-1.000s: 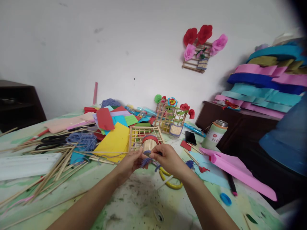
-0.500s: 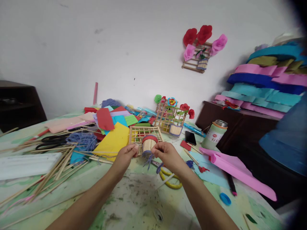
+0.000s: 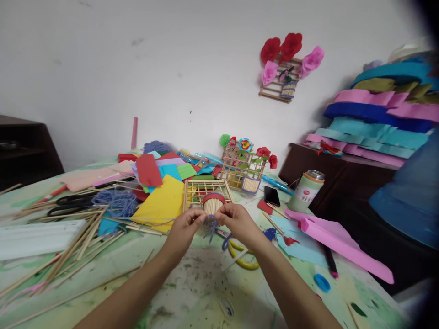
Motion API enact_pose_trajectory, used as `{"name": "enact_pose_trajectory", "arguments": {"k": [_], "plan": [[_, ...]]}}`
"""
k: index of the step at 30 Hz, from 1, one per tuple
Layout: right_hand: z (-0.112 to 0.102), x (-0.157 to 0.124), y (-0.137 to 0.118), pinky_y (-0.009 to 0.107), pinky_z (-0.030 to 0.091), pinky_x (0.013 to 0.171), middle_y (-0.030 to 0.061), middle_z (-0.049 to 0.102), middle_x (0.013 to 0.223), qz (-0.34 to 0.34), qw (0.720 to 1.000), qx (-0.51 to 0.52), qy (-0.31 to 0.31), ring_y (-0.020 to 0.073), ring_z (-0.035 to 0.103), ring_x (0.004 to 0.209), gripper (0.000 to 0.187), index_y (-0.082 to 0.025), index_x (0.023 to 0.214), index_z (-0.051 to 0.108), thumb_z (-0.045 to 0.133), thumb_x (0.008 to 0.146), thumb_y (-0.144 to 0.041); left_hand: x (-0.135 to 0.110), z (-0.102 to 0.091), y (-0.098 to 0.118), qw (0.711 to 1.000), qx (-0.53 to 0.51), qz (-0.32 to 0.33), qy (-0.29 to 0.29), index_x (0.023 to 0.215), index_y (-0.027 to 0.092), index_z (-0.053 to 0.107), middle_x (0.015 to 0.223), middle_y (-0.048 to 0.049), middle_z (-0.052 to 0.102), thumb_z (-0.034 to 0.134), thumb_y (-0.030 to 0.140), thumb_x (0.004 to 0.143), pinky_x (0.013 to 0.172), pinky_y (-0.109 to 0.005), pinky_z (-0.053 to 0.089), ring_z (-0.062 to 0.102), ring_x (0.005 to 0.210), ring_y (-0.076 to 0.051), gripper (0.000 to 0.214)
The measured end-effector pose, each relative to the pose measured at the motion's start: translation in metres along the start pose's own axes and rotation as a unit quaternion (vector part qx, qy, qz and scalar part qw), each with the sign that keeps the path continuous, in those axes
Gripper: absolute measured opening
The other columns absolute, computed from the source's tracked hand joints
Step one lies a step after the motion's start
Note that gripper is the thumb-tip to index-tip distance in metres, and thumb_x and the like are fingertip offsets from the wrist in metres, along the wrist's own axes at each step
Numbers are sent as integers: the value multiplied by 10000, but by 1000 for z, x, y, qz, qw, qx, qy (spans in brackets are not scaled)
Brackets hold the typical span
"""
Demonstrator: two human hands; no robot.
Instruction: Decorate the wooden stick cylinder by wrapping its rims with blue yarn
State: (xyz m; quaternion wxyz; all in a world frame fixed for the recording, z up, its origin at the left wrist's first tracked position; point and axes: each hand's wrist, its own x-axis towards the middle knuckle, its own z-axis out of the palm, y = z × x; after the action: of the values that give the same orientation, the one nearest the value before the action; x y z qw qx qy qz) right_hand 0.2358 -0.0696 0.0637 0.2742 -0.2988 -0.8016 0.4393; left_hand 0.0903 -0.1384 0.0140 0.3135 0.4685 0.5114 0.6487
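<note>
A small basket of upright sticks (image 3: 214,204) has a red band round its top and purple yarn (image 3: 211,225) at its lower end, with loose ends hanging. It rests against a lattice of thin sticks (image 3: 195,186) on the table. My left hand (image 3: 185,228) is closed in a pinch at the yarn on the basket's lower left. On the other side my right hand (image 3: 237,224) also pinches at the yarn, and a purple strand loops out below it. The fingertips partly hide the strand between them. Yellow-handled scissors (image 3: 242,262) lie just under my right hand.
Loose sticks (image 3: 73,249), a heap of blue-purple yarn (image 3: 118,203) and black scissors (image 3: 70,205) lie left. Coloured paper (image 3: 164,198) is piled behind. A flower-decked lattice (image 3: 236,171), phone (image 3: 272,196), green flask (image 3: 306,192) and pink paper (image 3: 343,244) stand or lie right.
My left hand has moved right, bringing its fingertips to the yarn at the basket's lower end, close to the right fingertips. My right hand has barely moved.
</note>
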Motion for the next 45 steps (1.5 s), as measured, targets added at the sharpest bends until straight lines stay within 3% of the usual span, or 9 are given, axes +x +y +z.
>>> {"name": "enact_pose_trajectory", "arguments": {"k": [4, 11, 23, 28, 31, 33, 36, 39, 45], "plan": [[1, 0, 1, 199, 278, 509, -20, 465, 559, -2, 1000, 0, 7, 73, 375, 521, 162, -142, 617, 532, 498, 740, -244, -4, 3, 2, 998, 35, 18, -40, 850, 171, 680, 861, -45, 669, 590, 389, 748, 765, -286, 416, 569, 843, -204, 257], [7, 2, 4, 197, 279, 516, -14, 491, 559, -19, 996, -76, 34, 83, 400, 549, 168, -147, 610, 558, 503, 741, -237, -13, 9, 10, 980, 170, 85, -65, 768, 199, 684, 742, -25, 660, 579, 374, 757, 682, -261, 396, 557, 727, -192, 204], [12, -1, 2, 196, 292, 510, -6, 520, 576, -16, 997, -69, 15, 86, 422, 557, 163, -145, 610, 564, 512, 747, -217, -14, 8, 7, 956, 242, 142, -88, 641, 193, 585, 665, -13, 595, 539, 332, 796, 645, -248, 366, 527, 674, -169, 213], [5, 2, 2, 204, 301, 528, -11, 507, 570, -27, 995, -71, 70, 88, 418, 557, 159, -146, 611, 549, 509, 745, -223, -13, 7, 3, 964, 229, 109, -83, 902, 195, 652, 774, -31, 646, 619, 410, 732, 712, -270, 397, 559, 743, -191, 276], [-5, 4, 3, 207, 296, 526, -14, 490, 569, -23, 989, -75, 127, 90, 406, 552, 171, -146, 630, 546, 513, 751, -262, -14, 8, 0, 968, 202, 103, -106, 1232, 186, 506, 865, -44, 657, 677, 424, 667, 768, -298, 405, 565, 808, -210, 637], [-12, 5, 4, 205, 291, 516, -17, 476, 565, -19, 988, -60, 144, 89, 397, 541, 191, -145, 645, 539, 507, 758, -296, -14, 9, -2, 978, 171, 72, -100, 1313, 166, 406, 850, -48, 668, 591, 457, 733, 778, -317, 413, 578, 806, -211, 674], [-21, 5, 2, 199, 267, 494, -29, 437, 551, -17, 987, -34, 155, 75, 353, 512, 221, -146, 635, 515, 500, 760, -328, -6, 5, -7, 992, 125, 0, -6, 1184, 135, 516, 763, -51, 674, 436, 508, 806, 767, -338, 426, 594, 759, -210, 537], [-25, 4, -2, 199, 248, 481, -38, 410, 540, -11, 988, 9, 152, 65, 318, 493, 251, -149, 622, 494, 509, 747, -366, 5, -4, -13, 993, 75, -45, 81, 803, 146, 622, 678, -37, 644, 536, 526, 715, 718, -314, 427, 584, 705, -201, 400], [-19, 1, -6, 202, 238, 478, -47, 414, 526, 7, 988, 100, 114, 60, 316, 479, 276, -149, 629, 501, 553, 712, -407, 8, -8, -12, 996, -10, -41, 75, 496, 174, 472, 499, 33, 462, 528, 404, 732, 573, -242, 342, 424, 539, -121, 334]]}}
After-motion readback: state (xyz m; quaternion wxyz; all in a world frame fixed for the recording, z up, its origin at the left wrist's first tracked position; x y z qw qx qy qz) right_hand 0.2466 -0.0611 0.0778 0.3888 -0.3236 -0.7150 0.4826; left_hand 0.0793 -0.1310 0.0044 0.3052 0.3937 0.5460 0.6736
